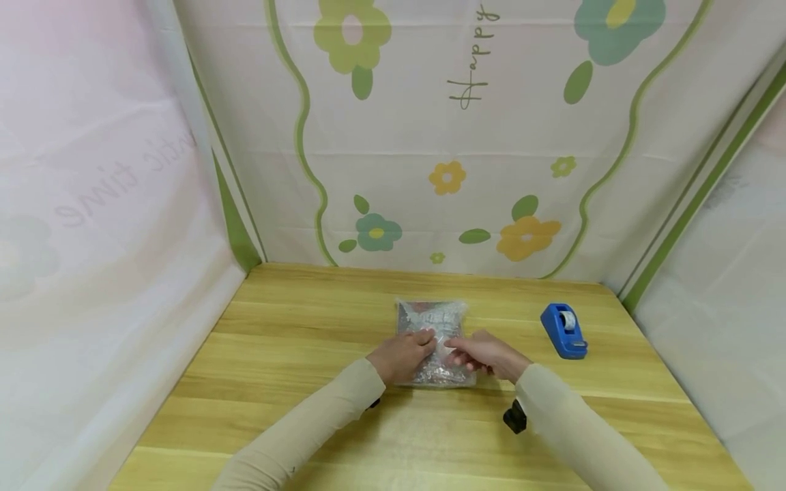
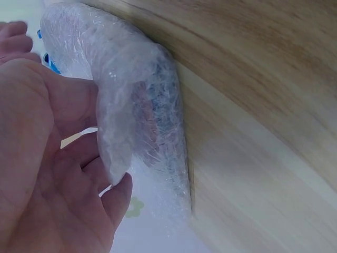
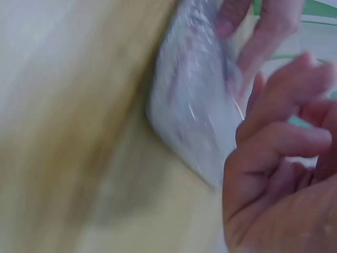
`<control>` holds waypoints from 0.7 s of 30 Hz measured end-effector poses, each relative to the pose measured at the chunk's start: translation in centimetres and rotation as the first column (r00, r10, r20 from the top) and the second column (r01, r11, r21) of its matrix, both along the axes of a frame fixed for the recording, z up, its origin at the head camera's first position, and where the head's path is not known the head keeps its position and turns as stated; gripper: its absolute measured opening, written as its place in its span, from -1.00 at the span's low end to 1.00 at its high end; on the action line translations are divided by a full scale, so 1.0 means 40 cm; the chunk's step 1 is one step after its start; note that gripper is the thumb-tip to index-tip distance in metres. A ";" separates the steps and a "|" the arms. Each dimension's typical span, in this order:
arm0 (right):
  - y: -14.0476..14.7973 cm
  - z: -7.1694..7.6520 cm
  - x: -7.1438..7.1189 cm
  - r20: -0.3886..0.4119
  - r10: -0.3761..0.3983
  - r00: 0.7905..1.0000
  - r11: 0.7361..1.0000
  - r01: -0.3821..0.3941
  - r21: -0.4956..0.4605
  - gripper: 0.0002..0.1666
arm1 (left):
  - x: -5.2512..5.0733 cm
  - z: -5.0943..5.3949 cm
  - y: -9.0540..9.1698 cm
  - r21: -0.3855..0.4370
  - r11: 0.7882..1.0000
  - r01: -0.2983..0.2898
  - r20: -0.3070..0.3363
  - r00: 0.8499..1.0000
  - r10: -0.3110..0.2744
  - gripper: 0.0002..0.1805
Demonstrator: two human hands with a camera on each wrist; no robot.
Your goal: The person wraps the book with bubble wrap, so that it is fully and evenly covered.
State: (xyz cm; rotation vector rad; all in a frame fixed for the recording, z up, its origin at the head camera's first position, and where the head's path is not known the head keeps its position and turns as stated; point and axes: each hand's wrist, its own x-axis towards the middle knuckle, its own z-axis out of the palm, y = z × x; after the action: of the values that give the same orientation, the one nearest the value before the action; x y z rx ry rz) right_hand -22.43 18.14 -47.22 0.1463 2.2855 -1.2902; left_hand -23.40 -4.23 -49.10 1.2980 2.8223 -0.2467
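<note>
A flat package in clear bubble wrap (image 1: 437, 374) lies on the table, its wrapping glossy and wrinkled. My left hand (image 1: 402, 356) rests on its left side, fingers reaching over the top. In the left wrist view, the thumb and fingertips of that hand (image 2: 68, 153) touch a raised fold of the bubble wrap (image 2: 117, 121). At the package's right side, my right hand (image 1: 488, 353) has its index finger extended toward the middle of the wrap. Its other fingers are loosely bent in the right wrist view, where the hand (image 3: 284, 174) is beside the wrap (image 3: 195, 100).
A blue tape dispenser (image 1: 565, 332) with a roll of tape stands to the right on the wooden table (image 1: 276, 327). Flower-printed cloth (image 1: 417, 129) hangs behind the table, with more cloth at both sides. A black device (image 1: 514, 417) sits under the right wrist.
</note>
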 end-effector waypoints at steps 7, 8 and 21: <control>0.022 0.000 -0.013 -0.486 0.287 0.825 0.952 -0.192 0.236 -0.78 | -0.006 -0.008 0.002 -0.022 1.000 0.022 -0.057 0.998 -0.023 -0.47; 0.023 -0.004 -0.017 -0.529 0.329 0.782 0.937 -0.198 0.289 -0.83 | -0.007 -0.009 0.002 -0.023 1.000 0.021 -0.057 0.998 -0.022 -0.47; 0.008 -0.077 -0.080 -0.672 0.322 0.667 0.940 -0.140 0.311 -0.56 | -0.009 -0.013 0.003 -0.038 0.999 0.010 -0.050 0.999 -0.012 -0.44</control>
State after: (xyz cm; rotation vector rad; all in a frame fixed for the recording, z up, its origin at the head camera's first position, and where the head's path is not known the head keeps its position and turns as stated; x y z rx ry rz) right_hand -25.63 18.48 -50.29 -0.6868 2.9781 -1.0319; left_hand -23.74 -4.13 -49.64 1.3185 2.8374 -0.3362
